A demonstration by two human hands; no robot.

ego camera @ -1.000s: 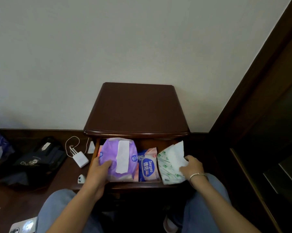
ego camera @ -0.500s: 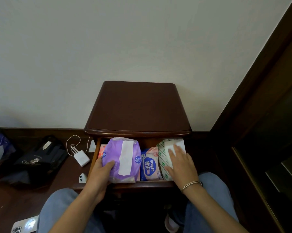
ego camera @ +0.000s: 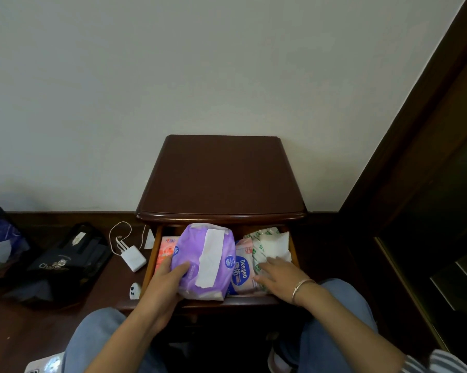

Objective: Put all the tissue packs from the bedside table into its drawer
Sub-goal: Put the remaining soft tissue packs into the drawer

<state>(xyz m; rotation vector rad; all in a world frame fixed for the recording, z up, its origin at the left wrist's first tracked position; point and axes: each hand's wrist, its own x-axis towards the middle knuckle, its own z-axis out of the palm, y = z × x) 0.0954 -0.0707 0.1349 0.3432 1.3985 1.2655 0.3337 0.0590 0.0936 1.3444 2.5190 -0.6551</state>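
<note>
Just under the dark wooden tabletop (ego camera: 221, 176) of the bedside table, the drawer (ego camera: 293, 251) stands pulled out toward the person, who faces it with both knees in blue jeans on either side.

Four tissue packs show inside the drawer. A big purple pack (ego camera: 197, 262) with a white strip down its middle lies on top, toward the left. A pink pack (ego camera: 165, 249) peeks out at the drawer's left wall, partly under the purple one. A blue and pink pack (ego camera: 243, 271) is wedged between the purple pack and a green and white pack (ego camera: 270, 242), which fills the right end, touching the right wall.

The left hand (ego camera: 163, 288) grips the purple pack at its near left corner, thumb lying across the top and fingers curled round the left side. The right hand (ego camera: 278, 275) lies flat, fingers spread and fairly straight, pressing on the near part of the green and white pack; its thumb touches the blue and pink pack. A thin bracelet (ego camera: 302, 288) circles the right wrist.

On the floor left of the bedside table lie a white charger (ego camera: 133, 257) with its looped cable and, further left, a black bag (ego camera: 65, 261). A phone (ego camera: 46, 364) shows at the bottom left edge.
</note>
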